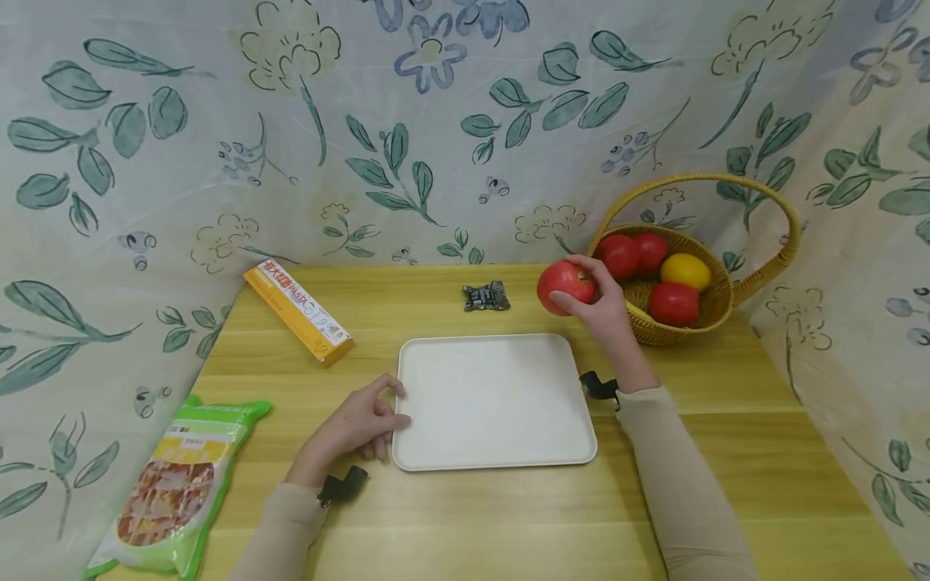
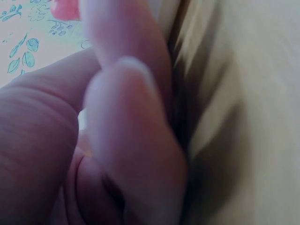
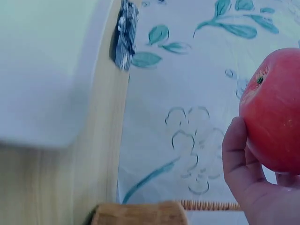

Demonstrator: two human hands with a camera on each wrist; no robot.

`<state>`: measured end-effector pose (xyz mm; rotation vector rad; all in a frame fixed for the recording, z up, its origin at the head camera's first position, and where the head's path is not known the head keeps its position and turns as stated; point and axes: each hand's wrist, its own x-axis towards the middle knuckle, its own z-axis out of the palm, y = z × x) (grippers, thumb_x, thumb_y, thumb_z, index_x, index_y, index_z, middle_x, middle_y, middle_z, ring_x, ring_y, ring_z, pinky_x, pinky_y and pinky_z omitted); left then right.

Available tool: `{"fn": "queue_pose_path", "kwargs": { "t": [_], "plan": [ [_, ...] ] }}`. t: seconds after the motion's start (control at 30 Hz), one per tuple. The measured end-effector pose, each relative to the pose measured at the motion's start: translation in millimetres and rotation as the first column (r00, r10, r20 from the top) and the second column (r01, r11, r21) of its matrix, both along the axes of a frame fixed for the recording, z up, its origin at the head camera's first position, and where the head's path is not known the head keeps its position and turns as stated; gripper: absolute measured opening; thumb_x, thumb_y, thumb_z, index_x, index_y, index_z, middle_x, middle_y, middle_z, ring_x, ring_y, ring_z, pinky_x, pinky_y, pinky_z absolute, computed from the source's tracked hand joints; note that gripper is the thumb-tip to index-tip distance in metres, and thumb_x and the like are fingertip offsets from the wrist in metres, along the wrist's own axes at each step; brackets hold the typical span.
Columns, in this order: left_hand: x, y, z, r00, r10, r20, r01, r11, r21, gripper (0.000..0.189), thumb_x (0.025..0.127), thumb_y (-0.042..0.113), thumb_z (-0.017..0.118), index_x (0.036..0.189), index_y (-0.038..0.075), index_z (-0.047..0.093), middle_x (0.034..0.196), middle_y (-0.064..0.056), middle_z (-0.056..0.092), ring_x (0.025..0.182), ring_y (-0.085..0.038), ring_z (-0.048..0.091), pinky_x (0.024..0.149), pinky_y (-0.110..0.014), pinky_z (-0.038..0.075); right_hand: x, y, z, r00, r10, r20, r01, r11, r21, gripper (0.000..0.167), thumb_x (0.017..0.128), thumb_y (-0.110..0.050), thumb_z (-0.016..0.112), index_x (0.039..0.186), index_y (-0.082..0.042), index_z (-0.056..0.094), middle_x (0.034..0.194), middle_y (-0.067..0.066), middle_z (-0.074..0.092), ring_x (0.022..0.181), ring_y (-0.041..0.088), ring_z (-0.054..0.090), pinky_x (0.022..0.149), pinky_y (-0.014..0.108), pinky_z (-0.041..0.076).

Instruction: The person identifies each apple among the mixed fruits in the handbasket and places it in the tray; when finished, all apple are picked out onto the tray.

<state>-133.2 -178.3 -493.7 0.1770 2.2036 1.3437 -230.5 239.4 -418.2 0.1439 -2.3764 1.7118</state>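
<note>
My right hand [image 1: 599,303] holds a red apple [image 1: 561,288] in the air between thumb and fingers, just left of the basket's rim. In the right wrist view the apple [image 3: 276,112] shows its stem end, with fingers [image 3: 236,150] against its side. My left hand [image 1: 363,421] is at the left edge of a white rectangular tray [image 1: 494,403], its thumb and index finger on the rim and the other fingers curled beside it. The left wrist view is filled by these bent fingers [image 2: 131,131], close over the wooden table; the tray is mostly hidden there.
A wicker basket [image 1: 712,323] with a tall handle holds several red fruits and a yellow one [image 1: 685,273]. Behind the tray lies a small black wrapped packet [image 1: 487,296]. On the left are an orange pasta box [image 1: 298,311] and a green-edged food bag [image 1: 178,492]. Floral cloth hangs behind.
</note>
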Motion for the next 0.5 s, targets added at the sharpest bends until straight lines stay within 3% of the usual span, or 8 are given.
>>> {"fn": "queue_pose_path", "kwargs": {
  "t": [0.23, 0.4, 0.5],
  "plan": [
    [0.6, -1.7, -0.8, 1.000, 0.002, 0.005, -0.002, 1.000, 0.008, 0.041, 0.097, 0.029, 0.078, 0.128, 0.018, 0.052, 0.072, -0.006, 0.068, 0.047, -0.016, 0.064, 0.043, -0.028, 0.050, 8.2, -32.5, -1.8, 0.988, 0.125, 0.091, -0.127, 0.992, 0.017, 0.060, 0.095, -0.022, 0.081, 0.149, -0.021, 0.055, 0.154, 0.010, 0.048, 0.142, 0.035, 0.045, 0.112, 0.060, 0.050],
    [-0.6, -1.5, -2.2, 1.000, 0.004, 0.003, -0.004, 1.000, 0.006, 0.042, 0.097, 0.029, 0.078, 0.128, 0.019, 0.052, 0.072, -0.006, 0.068, 0.047, -0.016, 0.064, 0.043, -0.028, 0.050, 16.5, -56.2, -1.7, 0.950, 0.251, 0.186, -0.259, 0.966, 0.017, 0.058, 0.096, -0.026, 0.080, 0.148, -0.027, 0.054, 0.157, 0.007, 0.047, 0.143, 0.037, 0.044, 0.108, 0.058, 0.054],
    [-1.1, -0.9, -2.2, 1.000, 0.008, 0.004, -0.008, 1.000, 0.000, 0.042, 0.097, 0.029, 0.078, 0.128, 0.019, 0.052, 0.072, -0.006, 0.068, 0.047, -0.016, 0.063, 0.043, -0.028, 0.049, 21.1, -72.0, -4.3, 0.927, 0.315, 0.202, -0.330, 0.943, 0.043, 0.058, 0.094, -0.028, 0.081, 0.147, -0.031, 0.056, 0.158, 0.003, 0.047, 0.142, 0.036, 0.045, 0.106, 0.058, 0.055]
  ]
}}
